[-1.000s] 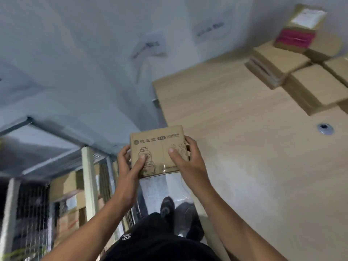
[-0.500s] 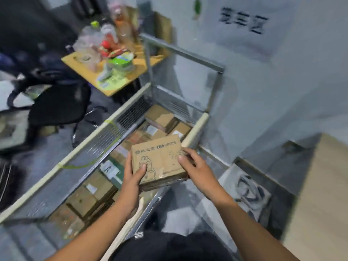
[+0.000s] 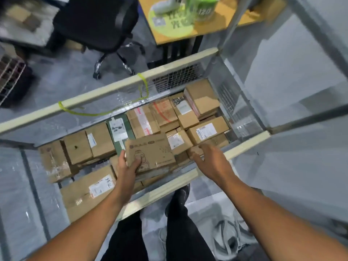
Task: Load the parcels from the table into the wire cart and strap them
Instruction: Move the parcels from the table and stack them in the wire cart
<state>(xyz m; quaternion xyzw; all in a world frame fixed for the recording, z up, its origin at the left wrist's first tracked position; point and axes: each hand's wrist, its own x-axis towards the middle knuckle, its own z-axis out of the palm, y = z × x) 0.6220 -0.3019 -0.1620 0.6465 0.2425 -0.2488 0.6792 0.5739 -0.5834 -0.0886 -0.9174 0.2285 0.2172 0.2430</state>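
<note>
Head cam: left hand (image 3: 128,166) grips a printed parcel (image 3: 150,153) over the packed wire cart (image 3: 113,89), right hand (image 3: 211,161) loose beside it; strapping's not done yet.

Indoor workroom seen from above, lit evenly and flatly, with much motion blur. A smooth grey floor (image 3: 62,76) fills the left side from 8 to 11 o'clock. At 11 o'clock stands a black office chair (image 3: 94,21), its chrome star base (image 3: 113,65) and casters on the floor beneath it. At 12 to 1 o'clock is a wooden desk (image 3: 224,21) on dark legs, carrying a yellow-green sheet (image 3: 173,25) and a green tub (image 3: 203,8). A pale grey wall (image 3: 282,72) rises at 2 o'clock. At 9 o'clock, by the frame's edge, sits a brown grid-like rack (image 3: 9,76). At 5 o'clock a pale crumpled cloth or bag (image 3: 229,236) lies on the floor.
</note>
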